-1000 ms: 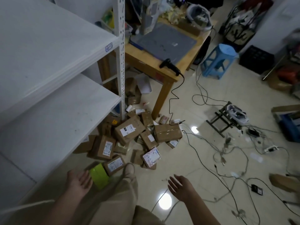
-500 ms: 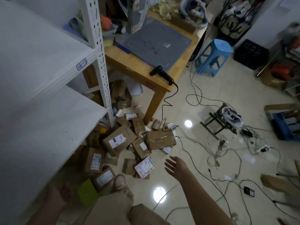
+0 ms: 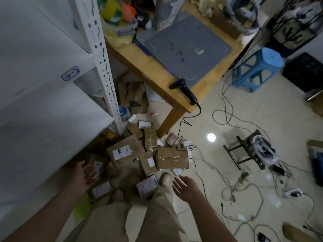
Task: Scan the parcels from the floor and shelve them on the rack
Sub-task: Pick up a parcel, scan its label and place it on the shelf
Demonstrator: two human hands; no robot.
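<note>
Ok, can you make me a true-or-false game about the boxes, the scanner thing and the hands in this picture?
1. The black scanner lies on the wooden table. True.
2. The right hand holds a parcel. False: its fingers are spread and it holds nothing.
3. The parcels are piled on the floor beside the rack. True.
4. The stool is red. False: it is blue.
5. The left hand grips the scanner. False: it is open and holds nothing; the scanner is up on the table.
</note>
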